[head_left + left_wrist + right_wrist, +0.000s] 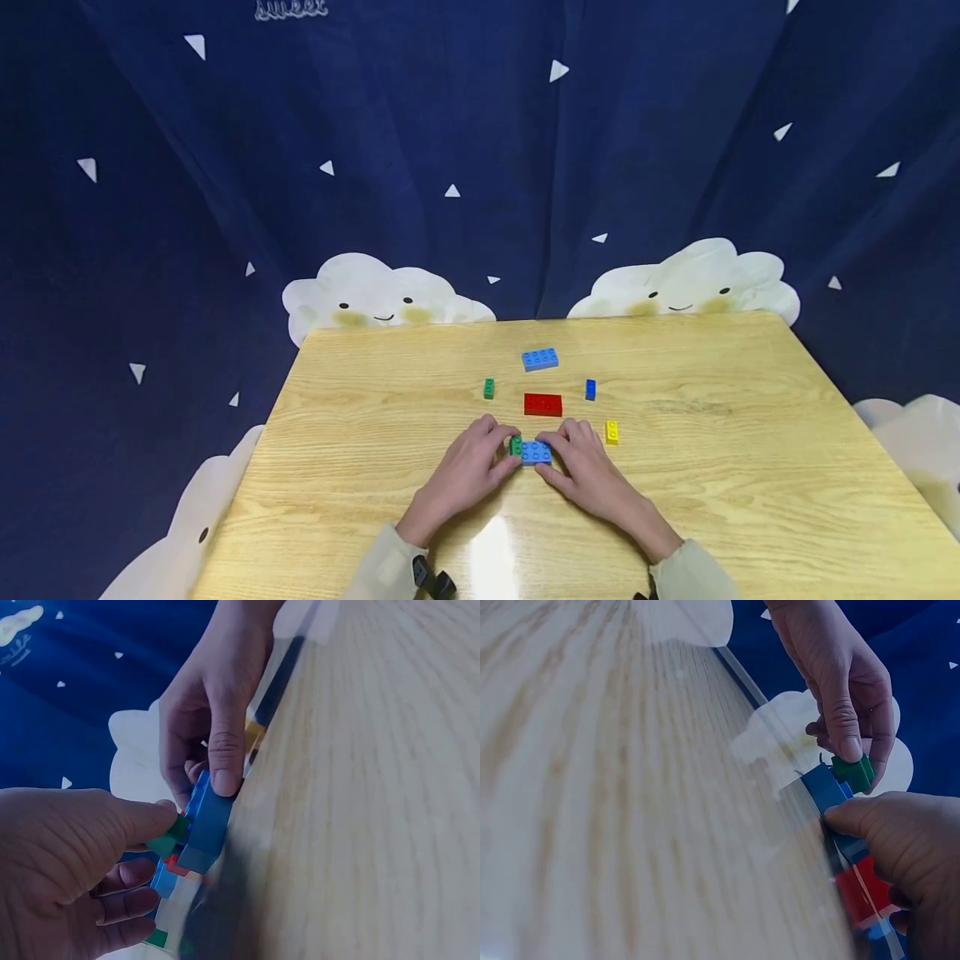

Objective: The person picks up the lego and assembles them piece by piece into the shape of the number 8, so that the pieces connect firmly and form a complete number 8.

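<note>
My left hand (467, 468) pinches a small green toy brick (516, 446) between thumb and fingertips. With thumb and fingers, my right hand (594, 477) grips a light blue toy brick (536, 452), its studs facing up, at its right end. The green brick lies crosswise at the left end of the blue one. In the left wrist view the green brick (169, 838) overlaps the blue brick's studded side. Seen from the right wrist, the green brick (853, 773) sits on the stud side of the blue brick (825, 787), right at its end.
Just beyond the hands lies a red brick (543, 405), with another light blue brick (540, 359) farther back. A small green brick (489, 388) is to the left; small dark blue (590, 389) and yellow bricks (612, 432) are to the right. A navy curtain (480, 125) hangs behind the wooden table (750, 467).
</note>
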Motion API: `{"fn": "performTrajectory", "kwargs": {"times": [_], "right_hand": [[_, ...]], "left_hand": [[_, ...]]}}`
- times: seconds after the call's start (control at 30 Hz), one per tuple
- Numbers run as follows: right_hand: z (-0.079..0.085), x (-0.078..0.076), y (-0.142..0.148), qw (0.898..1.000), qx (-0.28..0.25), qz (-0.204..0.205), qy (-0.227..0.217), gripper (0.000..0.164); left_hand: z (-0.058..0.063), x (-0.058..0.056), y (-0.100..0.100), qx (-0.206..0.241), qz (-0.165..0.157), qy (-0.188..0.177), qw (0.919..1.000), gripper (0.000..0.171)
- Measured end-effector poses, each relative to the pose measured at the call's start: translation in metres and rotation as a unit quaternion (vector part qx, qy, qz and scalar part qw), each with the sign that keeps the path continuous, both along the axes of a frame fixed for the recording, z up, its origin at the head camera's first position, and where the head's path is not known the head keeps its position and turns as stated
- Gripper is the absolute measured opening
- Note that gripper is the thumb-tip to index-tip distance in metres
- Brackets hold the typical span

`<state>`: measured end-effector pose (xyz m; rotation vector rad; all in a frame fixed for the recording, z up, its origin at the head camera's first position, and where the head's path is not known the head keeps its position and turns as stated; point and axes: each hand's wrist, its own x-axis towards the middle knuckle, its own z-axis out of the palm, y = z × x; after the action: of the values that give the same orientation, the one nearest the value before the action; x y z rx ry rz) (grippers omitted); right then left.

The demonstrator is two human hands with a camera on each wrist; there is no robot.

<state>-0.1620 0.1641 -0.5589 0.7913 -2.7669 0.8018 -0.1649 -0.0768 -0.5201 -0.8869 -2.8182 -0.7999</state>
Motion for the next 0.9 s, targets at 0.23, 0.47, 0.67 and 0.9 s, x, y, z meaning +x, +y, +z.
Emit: {"fn": "performTrajectory", "kwargs": {"times": [0.23,0.47,0.67,0.9], "right_hand": [[0.0,-0.002,-0.001,1.0,-0.002,0.006,-0.001,0.037],[-0.003,0.001,0.002,1.0,-0.014,0.003,-0.005,0.036],[-0.008,0.003,0.002,0.999,-0.042,0.012,-0.003,0.037],[-0.012,0.002,0.005,0.998,-0.056,0.006,-0.003,0.04]], "left_hand": [[0.003,-0.004,-0.003,0.013,0.01,-0.04,0.9991,0.038],[0.003,-0.003,-0.004,0.026,0.009,-0.058,0.9979,0.039],[0.0,-0.003,-0.006,0.029,0.012,-0.059,0.9977,0.039],[-0.003,-0.007,-0.007,0.052,0.006,-0.06,0.9968,0.039]]}}
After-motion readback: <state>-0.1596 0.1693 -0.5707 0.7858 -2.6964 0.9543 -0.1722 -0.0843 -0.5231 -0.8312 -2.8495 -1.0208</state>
